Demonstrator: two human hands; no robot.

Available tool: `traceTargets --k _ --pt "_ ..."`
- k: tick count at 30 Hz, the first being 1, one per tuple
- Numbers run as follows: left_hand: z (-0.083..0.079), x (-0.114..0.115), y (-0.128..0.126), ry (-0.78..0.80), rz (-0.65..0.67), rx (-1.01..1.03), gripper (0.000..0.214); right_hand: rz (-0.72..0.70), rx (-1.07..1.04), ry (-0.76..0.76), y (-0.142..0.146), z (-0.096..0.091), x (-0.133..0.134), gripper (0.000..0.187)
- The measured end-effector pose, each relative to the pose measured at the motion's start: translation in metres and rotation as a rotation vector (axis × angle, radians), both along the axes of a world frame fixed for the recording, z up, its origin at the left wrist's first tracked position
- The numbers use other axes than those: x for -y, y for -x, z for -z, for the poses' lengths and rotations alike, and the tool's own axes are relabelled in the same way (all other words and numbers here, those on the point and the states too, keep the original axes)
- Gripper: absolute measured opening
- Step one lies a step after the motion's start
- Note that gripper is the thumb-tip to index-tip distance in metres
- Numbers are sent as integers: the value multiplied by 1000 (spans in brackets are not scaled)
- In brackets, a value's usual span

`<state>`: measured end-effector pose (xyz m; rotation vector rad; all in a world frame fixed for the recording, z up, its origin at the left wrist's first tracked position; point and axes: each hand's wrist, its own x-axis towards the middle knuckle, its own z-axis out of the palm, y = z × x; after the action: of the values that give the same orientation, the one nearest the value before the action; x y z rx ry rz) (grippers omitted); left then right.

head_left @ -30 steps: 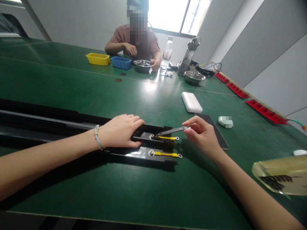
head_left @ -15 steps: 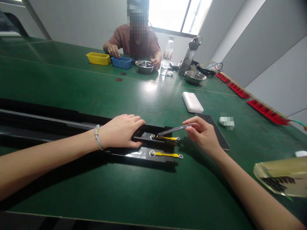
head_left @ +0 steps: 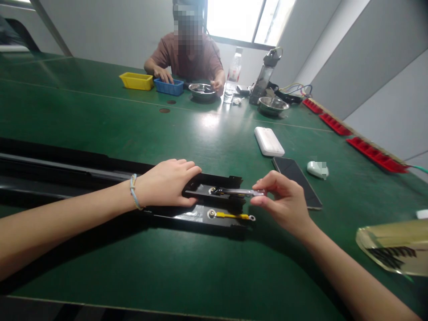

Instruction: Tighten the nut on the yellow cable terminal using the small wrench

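My left hand [head_left: 170, 182] is wrapped over one of two long black metal channels [head_left: 214, 226] lying side by side on the table. In my right hand [head_left: 281, 196], a silver wrench [head_left: 237, 192] is pinched at its end between thumb and fingers. Its far head meets a nut [head_left: 211, 191] inside the upper channel. The wrench mostly covers the yellow wire at that nut. A second yellow wire [head_left: 232, 216] with a ring terminal runs from a nut [head_left: 211, 214] in the lower channel and sticks out past its end.
Beyond my right hand lie a black phone [head_left: 297, 183], a white power bank [head_left: 269, 141] and a white mouse [head_left: 317, 169]. A yellowish clear package [head_left: 394, 249] is at right. Across the table [head_left: 140, 120], a person [head_left: 187, 62] sits by a yellow bin [head_left: 136, 81], a blue bin [head_left: 169, 87] and a metal bowl [head_left: 202, 92].
My right hand has swung the wrench toward me, so it now lies nearly along the channel over the upper yellow wire. My left hand keeps its hold.
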<state>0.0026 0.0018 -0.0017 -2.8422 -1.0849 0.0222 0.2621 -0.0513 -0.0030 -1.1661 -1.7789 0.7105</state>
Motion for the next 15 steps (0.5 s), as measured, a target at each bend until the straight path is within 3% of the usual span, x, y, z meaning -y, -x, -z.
traceTargets --k 15 --pt "0 1 -1 2 -2 -3 51 45 -71 63 -7 1 -11 21"
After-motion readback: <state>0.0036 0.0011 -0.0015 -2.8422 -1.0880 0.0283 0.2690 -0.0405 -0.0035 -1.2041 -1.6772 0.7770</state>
